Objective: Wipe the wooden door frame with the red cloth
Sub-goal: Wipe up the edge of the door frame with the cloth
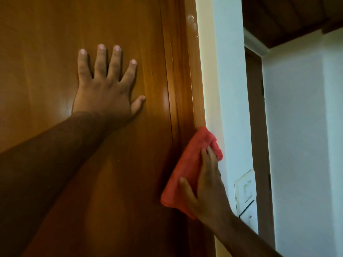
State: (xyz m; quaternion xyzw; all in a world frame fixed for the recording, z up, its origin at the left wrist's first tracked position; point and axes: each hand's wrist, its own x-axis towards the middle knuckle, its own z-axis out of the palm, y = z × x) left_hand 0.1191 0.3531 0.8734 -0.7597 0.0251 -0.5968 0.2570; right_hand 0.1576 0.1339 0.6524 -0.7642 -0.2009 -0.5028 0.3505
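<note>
The wooden door frame (pixel 185 71) runs top to bottom just right of centre, between the brown wooden door (pixel 46 43) and a white wall. My right hand (pixel 207 184) presses a folded red cloth (pixel 187 164) flat against the frame's lower part, fingers over the cloth's right edge. Whitish smears show on the frame near the top. My left hand (pixel 105 86) lies flat on the door with fingers spread, holding nothing.
A white wall (pixel 228 71) borders the frame on the right, with a white switch plate (pixel 246 188) low down. Beyond it is another dark doorway (pixel 258 127) and a wooden ceiling (pixel 287 17) at the upper right.
</note>
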